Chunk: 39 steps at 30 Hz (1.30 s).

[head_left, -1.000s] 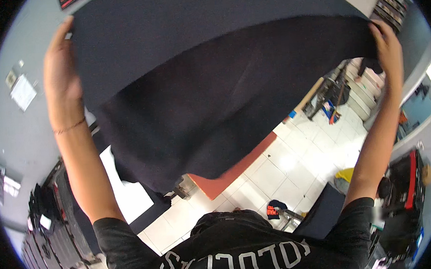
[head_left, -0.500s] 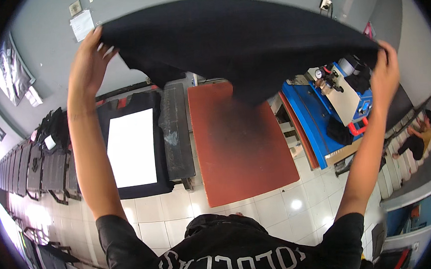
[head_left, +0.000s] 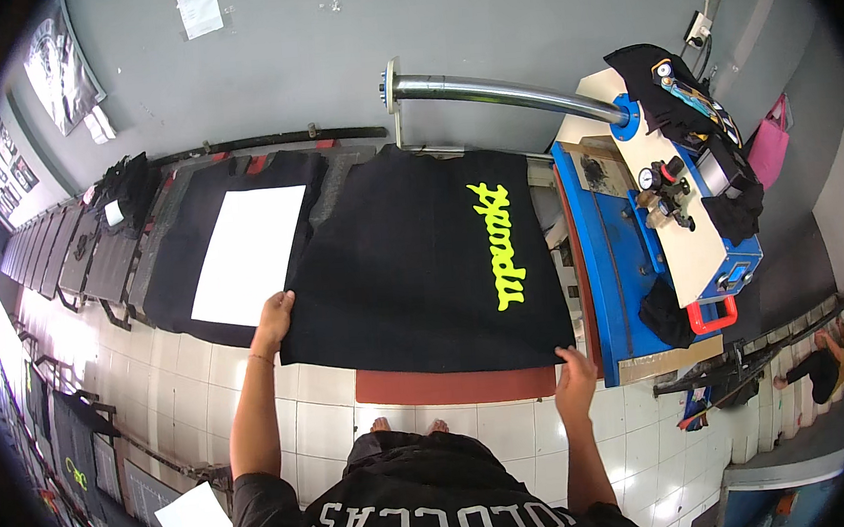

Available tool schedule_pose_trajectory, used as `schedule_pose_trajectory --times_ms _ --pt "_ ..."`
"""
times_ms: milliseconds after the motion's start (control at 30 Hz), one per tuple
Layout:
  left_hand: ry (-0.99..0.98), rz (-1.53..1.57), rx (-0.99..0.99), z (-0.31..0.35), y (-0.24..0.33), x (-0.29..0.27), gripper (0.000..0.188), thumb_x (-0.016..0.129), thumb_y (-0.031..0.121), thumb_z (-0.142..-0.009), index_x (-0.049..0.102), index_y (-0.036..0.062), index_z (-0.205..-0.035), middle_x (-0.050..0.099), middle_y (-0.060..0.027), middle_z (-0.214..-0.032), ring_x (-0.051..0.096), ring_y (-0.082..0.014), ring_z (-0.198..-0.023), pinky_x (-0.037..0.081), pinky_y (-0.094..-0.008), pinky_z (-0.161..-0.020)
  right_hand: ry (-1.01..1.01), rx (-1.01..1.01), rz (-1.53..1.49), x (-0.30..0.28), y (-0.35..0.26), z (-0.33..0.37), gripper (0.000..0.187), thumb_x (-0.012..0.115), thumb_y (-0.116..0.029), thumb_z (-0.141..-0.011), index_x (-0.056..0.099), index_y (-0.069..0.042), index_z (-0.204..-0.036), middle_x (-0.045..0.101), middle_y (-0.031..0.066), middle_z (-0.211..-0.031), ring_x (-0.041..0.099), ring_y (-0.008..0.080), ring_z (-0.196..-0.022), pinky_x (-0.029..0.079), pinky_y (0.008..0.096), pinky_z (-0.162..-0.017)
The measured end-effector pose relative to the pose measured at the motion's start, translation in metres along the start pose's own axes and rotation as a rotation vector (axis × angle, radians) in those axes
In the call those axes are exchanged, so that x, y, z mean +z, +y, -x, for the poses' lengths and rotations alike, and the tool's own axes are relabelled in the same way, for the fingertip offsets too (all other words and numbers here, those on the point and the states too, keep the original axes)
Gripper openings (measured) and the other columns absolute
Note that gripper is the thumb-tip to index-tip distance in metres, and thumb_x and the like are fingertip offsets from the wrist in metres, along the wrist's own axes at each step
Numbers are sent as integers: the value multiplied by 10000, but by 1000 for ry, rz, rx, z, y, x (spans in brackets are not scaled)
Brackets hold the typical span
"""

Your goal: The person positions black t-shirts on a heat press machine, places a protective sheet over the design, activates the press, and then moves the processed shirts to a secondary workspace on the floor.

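Observation:
A black T-shirt [head_left: 393,265] with neon yellow lettering near its right side lies spread over a red-brown board [head_left: 450,385], whose front strip shows below the hem. At the near left corner of the cloth, my left hand [head_left: 275,319] is closed on the hem. My right hand [head_left: 575,380] pinches the near right corner. The shirt's left side reaches the neighbouring black garment [head_left: 174,291], on which a white sheet [head_left: 250,256] lies flat.
On the right stands a blue press machine [head_left: 610,260] with a pressure gauge, a red handle [head_left: 713,316] and dark cloths on top. A metal tube [head_left: 508,93] spans the back. Dark boards [head_left: 59,250] line the left. Another person [head_left: 833,360] sits on steps at far right.
Both hands have come down and nearer, lowering the shirt from the air onto the red-brown board. Its yellow lettering now shows.

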State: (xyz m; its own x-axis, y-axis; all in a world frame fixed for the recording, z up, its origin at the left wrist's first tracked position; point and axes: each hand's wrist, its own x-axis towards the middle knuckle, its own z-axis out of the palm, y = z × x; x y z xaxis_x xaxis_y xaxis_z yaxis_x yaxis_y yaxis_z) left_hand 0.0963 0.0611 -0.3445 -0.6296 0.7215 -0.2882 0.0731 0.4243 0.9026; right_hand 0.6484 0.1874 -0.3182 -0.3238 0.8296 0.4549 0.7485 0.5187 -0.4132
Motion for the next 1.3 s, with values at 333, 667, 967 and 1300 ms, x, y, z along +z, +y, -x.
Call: schedule_pose_trajectory --times_ms 333,667,967,1300 --pt "-7 115 -134 57 -65 39 572 637 254 -939 463 -169 -1283 618 -184 -1186 598 -229 -1082 456 -318 -967 -91 -15 -12 19 23 47 157 641 -39 -825 701 -89 -962 702 54 -1067 584 285 -1125 402 435 -961" --pt "46 306 -125 62 -148 33 300 626 262 -946 611 -37 -945 628 -42 -839 559 -105 -741 465 -260 -675 -125 -54 3 16 16 79 154 688 -79 -793 708 -102 -944 650 46 -1022 573 281 -1071 409 422 -945" --pt "751 -716 -197 149 -207 -55 517 699 203 -807 502 63 -1264 493 -190 -1323 448 -372 -1229 372 -460 -1017 -154 8 -64 12 -14 77 143 604 -36 -842 642 -2 -976 627 154 -1015 585 315 -990 450 414 -897" --pt "1049 -1012 -1074 334 -320 -187 812 615 203 -826 217 139 -1531 192 -153 -1578 190 -435 -1431 204 -557 -1135 -319 -373 -310 67 -154 -13 142 532 -53 -929 626 40 -983 643 160 -968 618 306 -897 494 401 -811"
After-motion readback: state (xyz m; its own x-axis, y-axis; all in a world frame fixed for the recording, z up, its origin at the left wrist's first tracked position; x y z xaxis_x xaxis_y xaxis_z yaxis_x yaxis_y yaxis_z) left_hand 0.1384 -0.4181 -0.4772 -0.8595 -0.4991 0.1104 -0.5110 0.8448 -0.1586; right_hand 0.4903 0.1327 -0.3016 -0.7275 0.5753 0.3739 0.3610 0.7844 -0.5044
